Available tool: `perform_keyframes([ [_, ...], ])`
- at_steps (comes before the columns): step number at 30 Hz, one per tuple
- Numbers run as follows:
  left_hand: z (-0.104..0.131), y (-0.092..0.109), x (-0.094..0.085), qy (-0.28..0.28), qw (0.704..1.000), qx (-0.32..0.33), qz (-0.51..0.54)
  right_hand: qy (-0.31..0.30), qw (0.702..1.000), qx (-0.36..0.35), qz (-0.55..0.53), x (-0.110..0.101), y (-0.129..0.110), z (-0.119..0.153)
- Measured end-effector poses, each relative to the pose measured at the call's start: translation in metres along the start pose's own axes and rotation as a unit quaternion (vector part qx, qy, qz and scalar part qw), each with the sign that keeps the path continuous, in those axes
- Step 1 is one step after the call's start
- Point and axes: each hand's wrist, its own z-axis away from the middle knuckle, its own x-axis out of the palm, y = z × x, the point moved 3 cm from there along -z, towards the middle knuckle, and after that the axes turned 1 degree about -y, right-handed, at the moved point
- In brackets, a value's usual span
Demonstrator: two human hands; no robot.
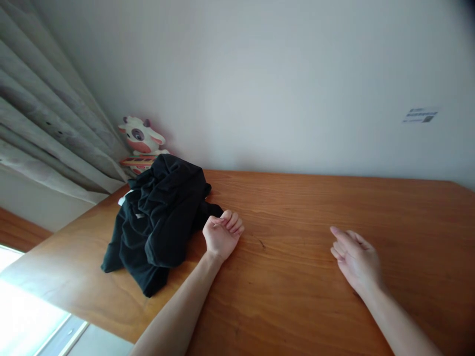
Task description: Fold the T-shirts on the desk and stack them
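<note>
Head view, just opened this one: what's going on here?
A person has both hands, loosely curled, over a wooden table. The left hand is next to a crumpled dark cloth; whether they touch is unclear. The right hand is well apart from it. Neither visibly holds anything.

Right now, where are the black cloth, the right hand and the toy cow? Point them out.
Black cloth (165,212): head view, middle of the crumpled heap.
Right hand (357,261): head view, middle of the hand.
Toy cow (144,142): head view, on its head.
</note>
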Motion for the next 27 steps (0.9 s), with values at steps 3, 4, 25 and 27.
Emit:
perform_keyframes([
  [3,-0.004,-0.002,-0.005,0.036,0.998,0.03,-0.029,0.016,1.0,0.008,0.004,-0.003,0.0,-0.002],
  [4,-0.005,-0.003,-0.007,0.061,0.996,0.047,-0.05,0.018,1.0,0.007,0.007,-0.003,0.0,-0.003],
  [25,-0.01,-0.015,-0.019,0.154,0.971,0.048,-0.177,-0.006,0.998,-0.025,0.055,0.001,0.006,-0.003],
  [27,-0.01,-0.016,-0.018,0.151,0.969,0.066,-0.185,-0.001,0.999,-0.027,0.046,0.001,0.006,-0.004],
])
